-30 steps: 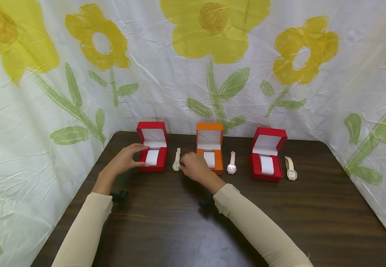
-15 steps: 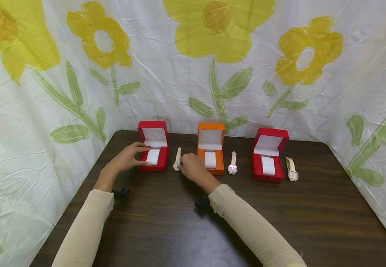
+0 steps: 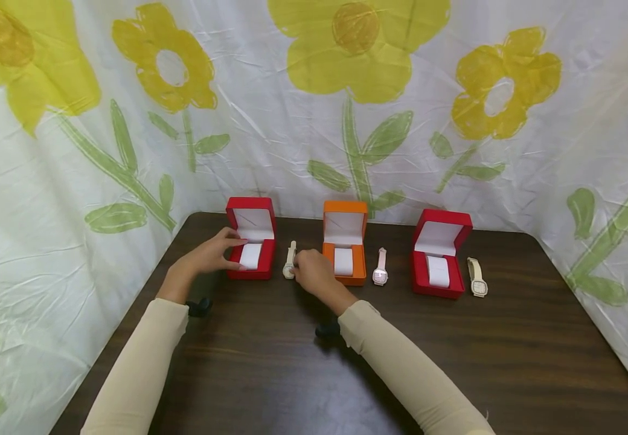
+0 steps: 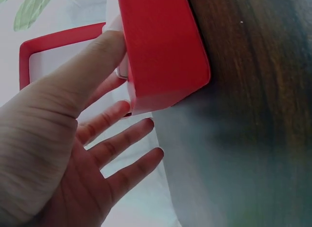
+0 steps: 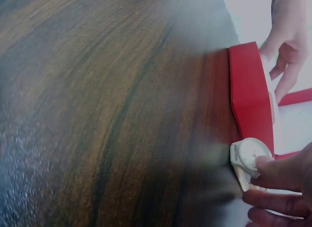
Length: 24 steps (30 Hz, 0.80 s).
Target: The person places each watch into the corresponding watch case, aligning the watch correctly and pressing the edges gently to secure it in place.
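Observation:
My left hand (image 3: 209,254) is at the left red watch box (image 4: 168,46). Its thumb and index finger reach over the box's side to opposite edges of the white watch cushion (image 3: 250,256) and pinch it; the other fingers are spread in the left wrist view. Just right of that box, a cream wristwatch (image 5: 250,154) lies beside my right hand (image 3: 315,273). My right thumb lies on the watch's round case, fingers curled on the strap side. The orange watch box (image 3: 351,280), its lid raised, stands partly behind my right hand.
A pink wristwatch (image 3: 380,267) lies right of the orange box. Farther right stands another red watch box (image 3: 438,291) with raised lid, a cream-strapped watch (image 3: 477,278) beside it. All are on a dark wooden table (image 3: 270,374) before a flower-printed curtain (image 3: 270,151).
The head view has shifted slightly. My right wrist has turned a little while the fingers stay at the cream watch. My left hand keeps its place at the red box.

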{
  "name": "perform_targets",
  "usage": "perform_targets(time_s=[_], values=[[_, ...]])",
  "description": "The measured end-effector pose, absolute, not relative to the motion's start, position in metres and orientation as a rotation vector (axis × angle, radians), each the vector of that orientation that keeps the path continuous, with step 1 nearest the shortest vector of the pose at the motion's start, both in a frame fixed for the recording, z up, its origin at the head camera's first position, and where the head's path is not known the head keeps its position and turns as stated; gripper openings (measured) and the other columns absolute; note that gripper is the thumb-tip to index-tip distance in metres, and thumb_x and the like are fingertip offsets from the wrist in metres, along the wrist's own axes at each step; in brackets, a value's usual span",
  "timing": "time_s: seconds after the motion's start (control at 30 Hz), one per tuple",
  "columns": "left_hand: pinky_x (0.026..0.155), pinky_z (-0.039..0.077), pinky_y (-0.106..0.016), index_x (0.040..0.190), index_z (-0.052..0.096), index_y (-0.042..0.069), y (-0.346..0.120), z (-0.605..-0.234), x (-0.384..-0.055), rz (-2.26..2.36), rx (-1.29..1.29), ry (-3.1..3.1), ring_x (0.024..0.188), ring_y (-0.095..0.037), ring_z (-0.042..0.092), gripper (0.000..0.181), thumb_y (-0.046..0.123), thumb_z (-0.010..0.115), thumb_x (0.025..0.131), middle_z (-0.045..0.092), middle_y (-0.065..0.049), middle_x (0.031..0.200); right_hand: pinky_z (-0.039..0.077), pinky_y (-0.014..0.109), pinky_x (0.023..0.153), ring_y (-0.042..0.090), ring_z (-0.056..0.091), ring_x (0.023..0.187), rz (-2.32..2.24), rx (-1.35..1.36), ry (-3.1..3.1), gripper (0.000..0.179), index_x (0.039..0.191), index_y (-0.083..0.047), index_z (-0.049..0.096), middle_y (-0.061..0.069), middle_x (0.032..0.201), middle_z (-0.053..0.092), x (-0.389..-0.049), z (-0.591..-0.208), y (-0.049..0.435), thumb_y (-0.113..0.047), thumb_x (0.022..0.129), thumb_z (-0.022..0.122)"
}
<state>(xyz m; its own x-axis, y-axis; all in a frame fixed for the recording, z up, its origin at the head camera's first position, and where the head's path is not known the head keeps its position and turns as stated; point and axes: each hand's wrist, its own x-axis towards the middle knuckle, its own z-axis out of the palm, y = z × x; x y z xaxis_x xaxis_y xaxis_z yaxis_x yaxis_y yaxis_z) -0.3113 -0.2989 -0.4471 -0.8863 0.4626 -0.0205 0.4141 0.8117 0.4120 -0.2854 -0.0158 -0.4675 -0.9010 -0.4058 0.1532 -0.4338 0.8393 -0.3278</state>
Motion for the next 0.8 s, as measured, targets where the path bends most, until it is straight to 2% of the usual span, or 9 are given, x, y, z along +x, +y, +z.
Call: perform_targets(time_s=[0.13, 0.23, 0.5, 0.8], values=[[0.101, 0.052, -0.052, 0.146, 0.053, 0.001, -0.295, -0.445, -0.313, 0.567, 0.658, 2.86, 0.123, -0.037, 0.046, 0.075, 0.029, 0.085, 0.083, 0.042, -0.023, 0.139, 0.054, 0.032, 0.064, 0.016, 0.063, 0.078, 0.569, 0.663, -2.939, 0.008, 0.088, -0.014, 0.081, -0.002, 0.085, 0.073, -0.286, -0.469, -0.016, -0.02, 0.091, 0.078], [0.1, 0.053, -0.051, 0.146, 0.053, 0.003, -0.294, -0.445, -0.314, 0.543, 0.63, 2.866, 0.121, -0.036, 0.047, 0.076, 0.029, 0.085, 0.082, 0.043, -0.022, 0.137, 0.055, 0.032, 0.065, 0.016, 0.063, 0.078, 0.625, 0.658, -2.943, 0.008, 0.092, -0.013, 0.081, -0.002, 0.088, 0.074, -0.287, -0.47, -0.016, -0.02, 0.091, 0.078], [0.095, 0.056, -0.05, 0.144, 0.056, 0.003, -0.29, -0.441, -0.314, 0.535, 0.587, 2.87, 0.118, -0.034, 0.048, 0.077, 0.029, 0.088, 0.079, 0.046, -0.021, 0.13, 0.048, 0.027, 0.057, 0.013, 0.057, 0.067, 0.728, 0.664, -2.917, 0.01, 0.087, -0.013, 0.079, -0.003, 0.078, 0.069, -0.287, -0.473, -0.016, -0.022, 0.092, 0.077], [0.096, 0.055, -0.05, 0.147, 0.051, 0.001, -0.282, -0.431, -0.314, 0.52, 0.539, 2.779, 0.122, -0.037, 0.044, 0.078, 0.023, 0.086, 0.081, 0.042, -0.023, 0.131, 0.048, 0.025, 0.062, 0.013, 0.057, 0.07, 0.891, 0.668, -2.873, 0.01, 0.092, -0.012, 0.078, -0.004, 0.078, 0.068, -0.285, -0.476, -0.014, -0.023, 0.093, 0.076]])
